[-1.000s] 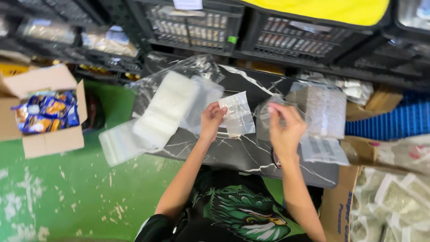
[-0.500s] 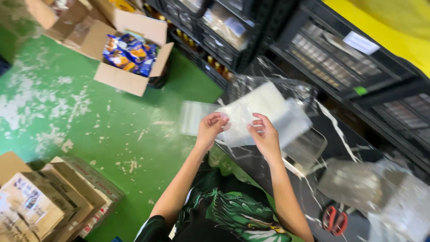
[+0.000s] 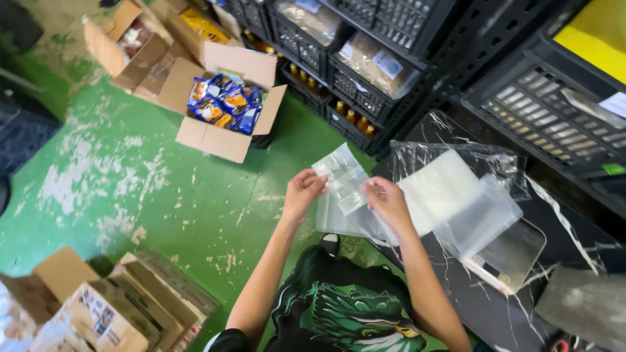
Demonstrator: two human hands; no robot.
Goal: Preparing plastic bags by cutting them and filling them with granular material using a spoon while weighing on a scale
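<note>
Between the two hands hangs a clear plastic bag (image 3: 344, 195), pinched by the left hand (image 3: 303, 192) and right hand (image 3: 386, 201) at its edges.

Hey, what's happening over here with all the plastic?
A person holds a small clear plastic bag up with both hands, left hand and right hand pinching its top edges. A stack of similar bags lies on the dark table. An open box of blue snack packets sits on the green floor.
</note>
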